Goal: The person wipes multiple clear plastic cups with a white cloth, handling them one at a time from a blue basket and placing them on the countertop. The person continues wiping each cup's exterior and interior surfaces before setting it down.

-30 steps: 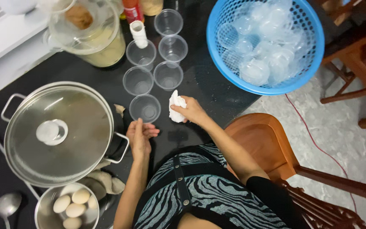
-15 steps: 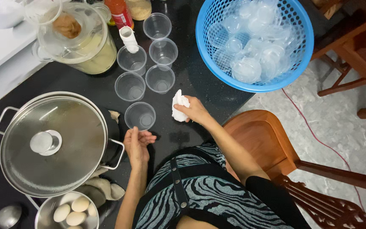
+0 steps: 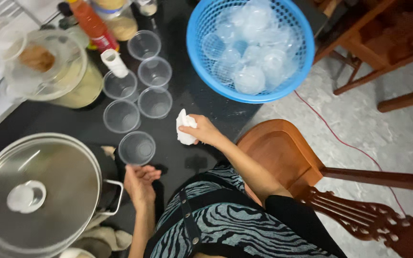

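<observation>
My right hand (image 3: 205, 131) grips a crumpled white tissue (image 3: 185, 128), fingers clenched around it, low over the black desk (image 3: 206, 107) just right of the clear plastic cups (image 3: 155, 102). The tissue looks wadded, soft and bunched. My left hand (image 3: 139, 180) is released, palm up, fingers loosely curled, just below the nearest empty cup (image 3: 136, 148). Steel pot with lid (image 3: 39, 191) left; blue basket (image 3: 197, 28) of clear lids above.

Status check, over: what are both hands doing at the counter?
Right hand grips white cloth. Left hand empty, open, beside nearest clear cup. Nothing between them.
</observation>
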